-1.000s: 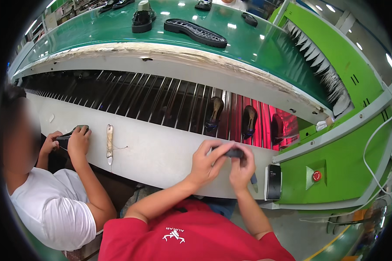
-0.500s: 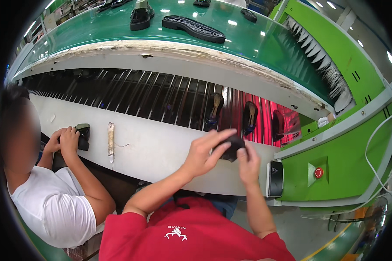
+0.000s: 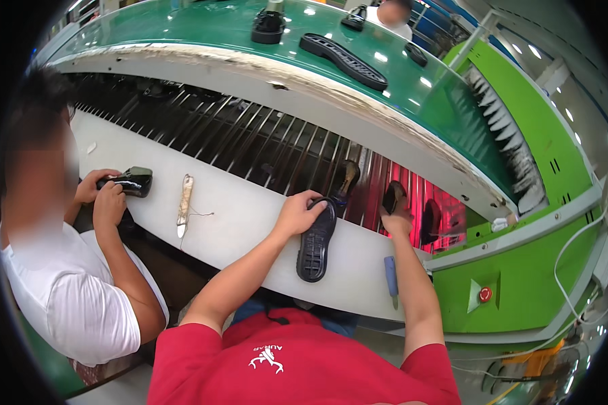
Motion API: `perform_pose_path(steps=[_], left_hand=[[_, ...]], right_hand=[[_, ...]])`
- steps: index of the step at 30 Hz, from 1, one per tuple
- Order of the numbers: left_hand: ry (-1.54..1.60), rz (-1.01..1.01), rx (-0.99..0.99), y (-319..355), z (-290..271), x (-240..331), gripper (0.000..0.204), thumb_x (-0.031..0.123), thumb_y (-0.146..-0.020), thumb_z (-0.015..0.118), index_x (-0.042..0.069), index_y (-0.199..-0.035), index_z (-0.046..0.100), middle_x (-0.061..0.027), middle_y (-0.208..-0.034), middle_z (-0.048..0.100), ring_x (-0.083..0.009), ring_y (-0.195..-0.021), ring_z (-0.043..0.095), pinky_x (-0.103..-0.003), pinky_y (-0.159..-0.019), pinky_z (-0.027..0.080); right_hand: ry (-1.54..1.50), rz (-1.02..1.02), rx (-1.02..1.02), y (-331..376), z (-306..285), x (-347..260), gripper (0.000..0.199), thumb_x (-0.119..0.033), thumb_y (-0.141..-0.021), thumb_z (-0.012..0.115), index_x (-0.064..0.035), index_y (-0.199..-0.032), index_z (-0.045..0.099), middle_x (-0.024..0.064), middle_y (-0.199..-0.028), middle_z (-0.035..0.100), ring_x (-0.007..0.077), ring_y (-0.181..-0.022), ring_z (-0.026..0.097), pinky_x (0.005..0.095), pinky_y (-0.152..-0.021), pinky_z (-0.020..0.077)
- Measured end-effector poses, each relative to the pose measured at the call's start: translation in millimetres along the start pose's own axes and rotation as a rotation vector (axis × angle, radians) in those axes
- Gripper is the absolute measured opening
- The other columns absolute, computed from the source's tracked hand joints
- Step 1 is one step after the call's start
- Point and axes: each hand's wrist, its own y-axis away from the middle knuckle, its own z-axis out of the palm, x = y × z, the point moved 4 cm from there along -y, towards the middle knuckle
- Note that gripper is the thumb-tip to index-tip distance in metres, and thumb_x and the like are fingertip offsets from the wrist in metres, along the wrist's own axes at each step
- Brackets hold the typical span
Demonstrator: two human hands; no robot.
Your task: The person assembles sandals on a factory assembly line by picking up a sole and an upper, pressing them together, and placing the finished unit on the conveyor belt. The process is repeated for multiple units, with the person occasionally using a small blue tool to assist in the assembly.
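Note:
A black shoe sole (image 3: pixel 315 246) with a ridged inner side stands over the white ledge, tilted, its far end pinched by my left hand (image 3: pixel 302 214) between thumb and fingers. My right hand (image 3: pixel 399 221) reaches over the rollers under the red light. Its fingers close on the near end of a dark shoe upper (image 3: pixel 392 196) with a tan bottom; part of that end is hidden by the hand. Left of it another dark shoe upper (image 3: pixel 346 181) rests on the rollers. A third one (image 3: pixel 431 219) lies to the right.
On the white ledge (image 3: pixel 243 223) lie a blue-handled tool (image 3: pixel 390 275) beside my right forearm and a wrapped blade (image 3: pixel 184 202). At left a co-worker's hands (image 3: pixel 108 196) hold a black shoe. Soles lie on the green table (image 3: pixel 203 34). A red button (image 3: pixel 485 294) sits on the green machine.
My hands have moved apart. Both were at the dark piece; now my left hand alone holds the sole and my right is at a shoe upper on the rollers. The view has shifted.

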Motion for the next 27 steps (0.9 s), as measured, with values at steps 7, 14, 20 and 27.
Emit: perform_pose_path(steps=[7, 14, 20, 27], left_hand=[[0.030, -0.015, -0.001, -3, 14, -6, 0.038, 0.036, -0.099, 0.082, 0.004, -0.120, 0.083, -0.0171, -0.094, 0.081, -0.0322, -0.087, 0.078, -0.043, -0.083, 0.061], [0.124, -0.060, -0.004, -7, 3, -19, 0.031, 0.017, -0.100, 0.086, -0.001, -0.124, 0.079, -0.0073, -0.092, 0.079, -0.0115, -0.082, 0.072, -0.029, -0.074, 0.059], [0.501, 0.001, 0.100, 9, -11, 37, 0.033, 0.012, -0.100, 0.087, -0.001, -0.129, 0.075, -0.0069, -0.100, 0.079, -0.0097, -0.087, 0.074, -0.025, -0.075, 0.059], [-0.074, 0.633, 0.168, 87, -39, 147, 0.030, 0.000, -0.089, 0.083, 0.000, -0.118, 0.076, -0.0144, -0.103, 0.077, -0.0296, -0.090, 0.076, -0.036, -0.080, 0.059]], right_hand=[[-0.546, -0.086, 0.012, -31, -18, 44, 0.071, -0.039, -0.100, 0.077, -0.0066, -0.158, 0.053, 0.0177, -0.141, 0.073, 0.0340, -0.123, 0.075, 0.0469, -0.102, 0.0612], [-2.206, 0.123, -0.524, 124, -115, -21, 0.057, -0.049, -0.112, 0.059, -0.0020, -0.143, 0.062, 0.0195, -0.125, 0.075, 0.0356, -0.114, 0.076, 0.0517, -0.091, 0.0649], [-1.528, -0.089, -0.275, 177, -80, -15, 0.069, -0.029, -0.098, 0.086, 0.0007, -0.153, 0.057, 0.0102, -0.130, 0.072, 0.0198, -0.117, 0.070, 0.0347, -0.103, 0.0556], [-1.391, -0.152, -0.215, 249, -48, -10, 0.098, -0.023, -0.089, 0.088, 0.0054, -0.168, 0.037, 0.0227, -0.157, 0.055, 0.0349, -0.144, 0.057, 0.0453, -0.121, 0.0454]])
